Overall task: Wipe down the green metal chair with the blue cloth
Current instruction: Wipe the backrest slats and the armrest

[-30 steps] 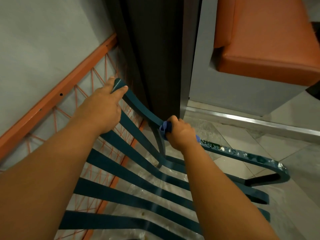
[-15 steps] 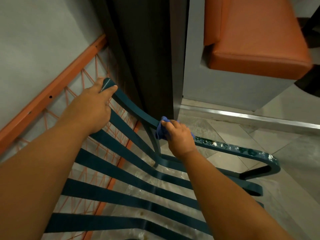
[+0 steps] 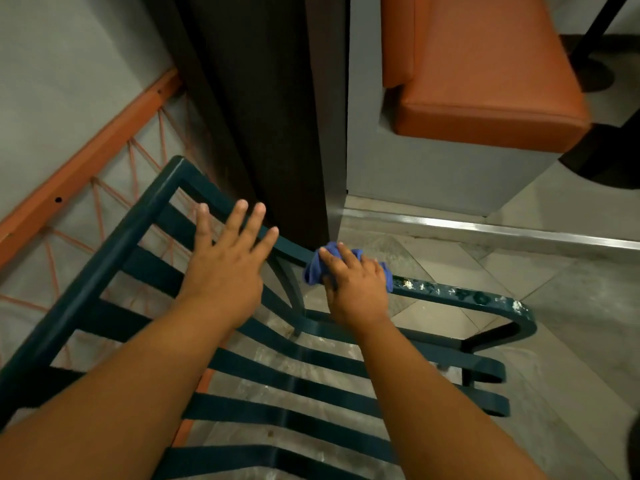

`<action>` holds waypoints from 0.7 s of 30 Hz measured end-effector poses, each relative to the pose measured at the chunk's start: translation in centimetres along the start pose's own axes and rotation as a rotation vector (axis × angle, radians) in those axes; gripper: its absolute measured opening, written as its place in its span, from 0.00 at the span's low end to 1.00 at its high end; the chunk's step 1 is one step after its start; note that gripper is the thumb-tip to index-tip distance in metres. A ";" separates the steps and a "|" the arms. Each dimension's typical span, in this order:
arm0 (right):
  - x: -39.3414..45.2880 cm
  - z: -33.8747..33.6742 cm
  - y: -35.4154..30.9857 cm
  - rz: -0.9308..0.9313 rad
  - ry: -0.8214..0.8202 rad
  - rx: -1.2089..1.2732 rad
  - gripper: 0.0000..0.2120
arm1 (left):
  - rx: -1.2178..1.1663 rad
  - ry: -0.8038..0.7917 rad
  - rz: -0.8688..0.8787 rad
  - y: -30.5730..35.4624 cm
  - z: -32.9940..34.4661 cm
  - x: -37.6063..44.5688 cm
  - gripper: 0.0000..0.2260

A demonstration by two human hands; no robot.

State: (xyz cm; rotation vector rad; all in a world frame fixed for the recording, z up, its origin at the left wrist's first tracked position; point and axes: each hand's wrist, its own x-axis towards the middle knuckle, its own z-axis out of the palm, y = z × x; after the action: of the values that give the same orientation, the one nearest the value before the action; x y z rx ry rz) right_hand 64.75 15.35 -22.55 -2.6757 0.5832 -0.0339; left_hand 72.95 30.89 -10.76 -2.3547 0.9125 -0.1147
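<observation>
The green metal chair [image 3: 104,258] fills the lower half of the view, its slatted back and seat running from left to right. My right hand [image 3: 356,289] grips the bunched blue cloth [image 3: 317,268] and presses it on the chair's right armrest, where the armrest meets the back. Past the hand, the armrest [image 3: 460,296] shows white specks and chipped paint. My left hand [image 3: 227,268] hovers over the upper slats with its fingers spread straight, holding nothing.
A dark column [image 3: 263,109] stands right behind the chair. An orange frame with cord lacing [image 3: 86,157] leans on the wall at left. An orange padded bench [image 3: 485,74] on a grey base sits at the upper right, above a tiled floor [image 3: 554,282].
My left hand has let go of the chair's top corner, opened, and moved right over the slats. The right hand with the cloth stays at the same spot on the armrest.
</observation>
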 end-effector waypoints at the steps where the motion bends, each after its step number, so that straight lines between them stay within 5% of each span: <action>1: 0.7 -0.3 0.0 0.086 -0.019 0.022 0.22 | -0.012 -0.044 0.007 0.5 0.3 0.4 0.31; 4: 2.4 -0.6 -1.7 0.197 -0.078 0.080 0.22 | -0.011 -0.174 0.001 1.3 0.7 1.4 0.29; 11: -2.9 2.2 2.5 -0.137 0.066 -0.055 0.29 | 0.055 -0.258 -0.031 2.6 0.6 2.5 0.35; 15: -1.5 -0.2 2.2 -0.001 0.061 -0.100 0.23 | 0.046 -0.267 -0.036 2.8 0.8 2.5 0.37; 21: 6.1 -4.2 1.4 0.317 -0.436 0.070 0.22 | -0.017 -0.273 -0.030 3.0 1.4 2.7 0.39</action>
State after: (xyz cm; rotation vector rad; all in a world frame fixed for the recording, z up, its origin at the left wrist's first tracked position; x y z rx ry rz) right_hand 69.36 10.13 -19.58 -2.3816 0.8271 0.5884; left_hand 73.67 28.16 -13.98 -2.3273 0.7467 0.1989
